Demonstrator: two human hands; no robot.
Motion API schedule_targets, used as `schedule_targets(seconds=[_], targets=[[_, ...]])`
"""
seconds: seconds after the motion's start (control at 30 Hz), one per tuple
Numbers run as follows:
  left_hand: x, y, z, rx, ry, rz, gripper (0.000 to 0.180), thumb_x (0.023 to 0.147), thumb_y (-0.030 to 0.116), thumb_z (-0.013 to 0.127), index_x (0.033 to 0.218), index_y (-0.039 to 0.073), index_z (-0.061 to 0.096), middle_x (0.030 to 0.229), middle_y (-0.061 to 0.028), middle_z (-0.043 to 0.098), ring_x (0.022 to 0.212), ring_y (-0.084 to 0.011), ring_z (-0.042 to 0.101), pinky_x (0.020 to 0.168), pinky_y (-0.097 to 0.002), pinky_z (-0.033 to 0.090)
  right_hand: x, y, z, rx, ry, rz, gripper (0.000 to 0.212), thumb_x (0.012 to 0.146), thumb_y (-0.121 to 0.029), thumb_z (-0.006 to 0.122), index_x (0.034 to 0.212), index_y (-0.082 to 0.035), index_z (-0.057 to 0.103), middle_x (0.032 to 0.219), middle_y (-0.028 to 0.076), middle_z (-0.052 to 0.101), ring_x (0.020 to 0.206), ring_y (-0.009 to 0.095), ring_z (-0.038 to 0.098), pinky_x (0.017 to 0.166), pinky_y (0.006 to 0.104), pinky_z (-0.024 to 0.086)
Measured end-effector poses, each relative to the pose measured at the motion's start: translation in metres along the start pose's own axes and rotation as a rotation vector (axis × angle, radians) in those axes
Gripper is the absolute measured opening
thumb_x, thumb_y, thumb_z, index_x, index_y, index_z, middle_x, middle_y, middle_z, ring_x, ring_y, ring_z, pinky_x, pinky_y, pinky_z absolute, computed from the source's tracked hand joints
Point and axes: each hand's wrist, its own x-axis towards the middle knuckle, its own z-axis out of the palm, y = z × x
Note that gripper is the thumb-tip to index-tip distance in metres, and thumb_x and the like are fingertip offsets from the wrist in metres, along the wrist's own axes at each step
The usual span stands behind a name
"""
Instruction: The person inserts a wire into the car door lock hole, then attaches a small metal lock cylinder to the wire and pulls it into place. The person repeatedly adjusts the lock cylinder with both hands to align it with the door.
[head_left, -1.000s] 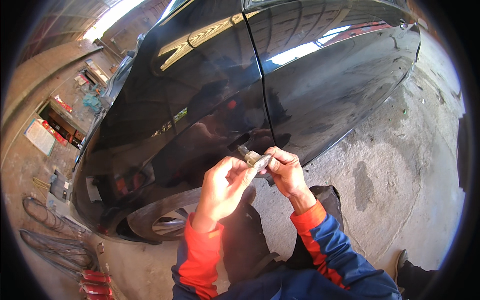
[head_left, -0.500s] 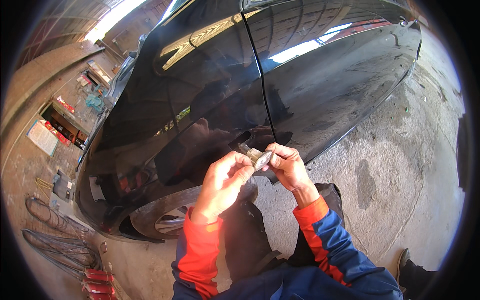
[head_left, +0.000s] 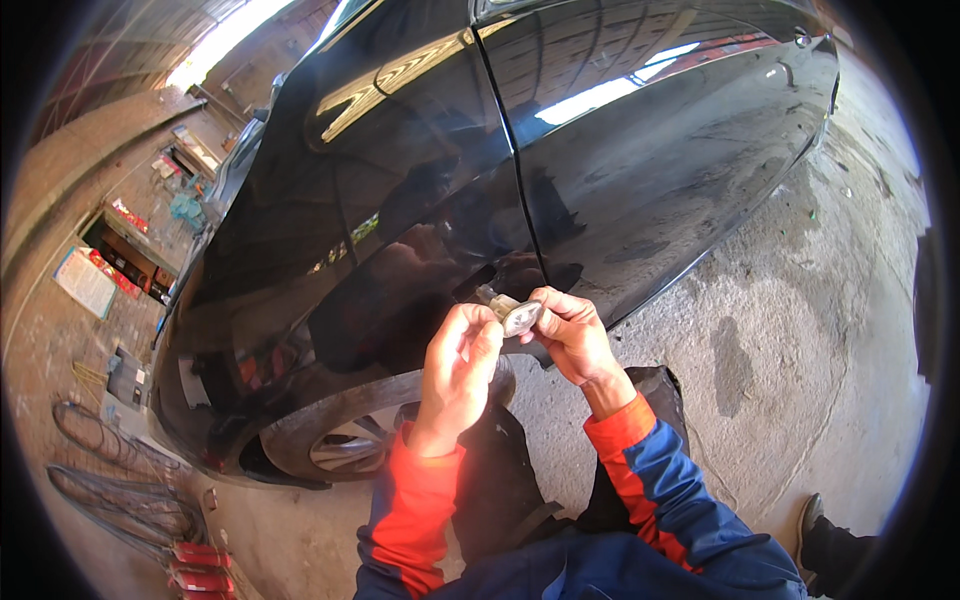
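Compared with half a second ago, the left hand (head_left: 458,375) has shifted toward the door end of the black car (head_left: 430,240) and its wrist stands straighter, while the right hand (head_left: 575,345) has hardly moved. The small clear lamp (head_left: 521,318) has turned slightly, so its lens shows more fully to the wearer.

The lamp is held just in front of the car's side, near the lower end of the seam between fender and door. The right grip is clamped on the lens edge, thumb and forefinger pinching the side nearer the car's door. The left grip is closed at the opposite edge, thumb and forefinger together against the lamp on the side nearer the car's front. The narrow back of the lamp points at the car, close to a dark slot (head_left: 472,284) in the fender; whether the two touch cannot be told.

The car's panel leaves little depth beyond the fingers. Below the left hand, the front wheel (head_left: 345,440) and its arch edge take up the car's lower side. Past the right hand, concrete floor (head_left: 770,330) spreads outward from the car's lower door edge, giving that elbow more room.
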Motion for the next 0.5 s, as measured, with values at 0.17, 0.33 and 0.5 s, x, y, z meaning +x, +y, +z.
schedule_targets(seconds=[0.17, 0.33, 0.5], targets=[[-0.004, -0.010, 0.008, 0.260, 0.059, 0.285, 0.013, 0.111, 0.013, 0.060, 0.109, 0.002, 0.055, 0.105, -0.0016, 0.048, 0.087, -0.0075, 0.046, 0.076, -0.0237, 0.040, 0.001, 0.000, 0.005, -0.038, 0.013, -0.052, 0.018, 0.104, -0.002, 0.069, 0.120, 0.002, 0.074, 0.108, 0.009, 0.074, 0.093, 0.020, 0.073, 0.088, 0.0336, 0.063], [-0.007, -0.012, 0.009, 0.446, 0.158, 0.428, 0.008, 0.109, 0.008, 0.060, 0.110, 0.001, 0.057, 0.105, -0.0080, 0.054, 0.082, -0.0135, 0.054, 0.072, -0.0286, 0.046, -0.002, -0.002, 0.012, -0.090, 0.048, -0.067, 0.016, 0.104, 0.000, 0.067, 0.118, 0.004, 0.074, 0.105, 0.008, 0.071, 0.090, 0.019, 0.072, 0.087, 0.0333, 0.061], [-0.011, -0.012, 0.015, 0.641, 0.265, 0.500, 0.006, 0.108, 0.004, 0.060, 0.112, 0.000, 0.058, 0.108, -0.0125, 0.058, 0.084, -0.0194, 0.061, 0.074, -0.0327, 0.052, -0.003, -0.003, 0.020, -0.259, 0.098, -0.151, 0.021, 0.100, 0.006, 0.069, 0.119, 0.004, 0.078, 0.105, 0.007, 0.069, 0.092, 0.019, 0.072, 0.088, 0.0328, 0.061]])
